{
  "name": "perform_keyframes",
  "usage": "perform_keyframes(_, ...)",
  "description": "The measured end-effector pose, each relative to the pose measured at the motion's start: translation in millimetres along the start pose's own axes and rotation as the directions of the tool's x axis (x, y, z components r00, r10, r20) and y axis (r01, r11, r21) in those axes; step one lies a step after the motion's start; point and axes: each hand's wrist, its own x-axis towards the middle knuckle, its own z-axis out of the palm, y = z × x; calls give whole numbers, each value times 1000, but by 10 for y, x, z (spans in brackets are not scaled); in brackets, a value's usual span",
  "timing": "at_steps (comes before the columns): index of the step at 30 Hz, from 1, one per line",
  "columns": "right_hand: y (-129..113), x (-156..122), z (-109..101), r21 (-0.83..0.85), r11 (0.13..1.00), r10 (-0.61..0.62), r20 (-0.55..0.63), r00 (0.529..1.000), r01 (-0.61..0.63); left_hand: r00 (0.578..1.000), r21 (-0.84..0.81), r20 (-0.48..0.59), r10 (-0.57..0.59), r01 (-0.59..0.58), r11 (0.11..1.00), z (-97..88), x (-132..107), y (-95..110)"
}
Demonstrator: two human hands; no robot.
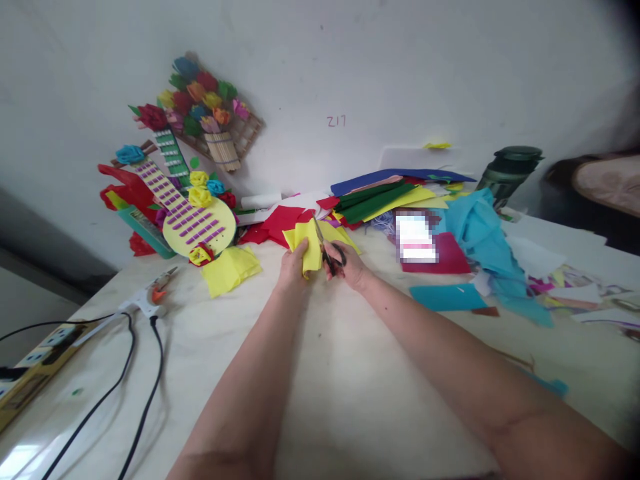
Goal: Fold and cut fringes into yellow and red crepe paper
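Observation:
My left hand [294, 264] pinches a folded piece of yellow crepe paper [311, 248] and holds it upright above the table. In my right hand [351, 267] is a pair of scissors [332, 259] with dark handles, my fingers through the loops. The blades point up and away, along the right edge of the yellow paper; whether they are parted I cannot tell. Red paper [284, 224] lies just behind my hands. Off to the left rests another folded stack of yellow paper [231, 269].
A glue gun [145, 300] with a black cord lies at left near a power strip [43, 363]. Paper-flower crafts [200, 223] lean on the wall. Coloured sheets [375, 200], blue crepe paper [473, 230], a dark bottle [510, 175] and scraps [575, 287] occupy the back and right.

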Motion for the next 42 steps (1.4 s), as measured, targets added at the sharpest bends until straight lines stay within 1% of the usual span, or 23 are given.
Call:
perform_keyframes(5,3,16,-7,20,1000,-13,10,1000,13,1000,9,18,15,-15,1000,-13,9,-15)
perform_keyframes(11,-19,30,2,11,1000,-28,-20,999,29,1000,29,-21,-8,9,1000,-12,14,-16)
perform_keyframes(14,-21,32,6,14,999,-28,-28,999,29,999,14,-34,-4,5,1000,8,3,-12)
perform_keyframes(20,0,43,5,51,998,-24,-28,999,25,1000,-11,3,24,-24,1000,24,-15,-11)
perform_keyframes(26,-11,46,15,57,998,-17,-42,999,20,1000,30,-8,16,-16,999,-12,23,-27)
perform_keyframes(35,6,59,4,63,998,-31,-20,999,33,999,4,8,35,-35,999,11,0,-23)
perform_keyframes(42,53,82,-4,101,994,-32,-42,999,36,999,-13,25,25,-25,1000,2,11,-23)
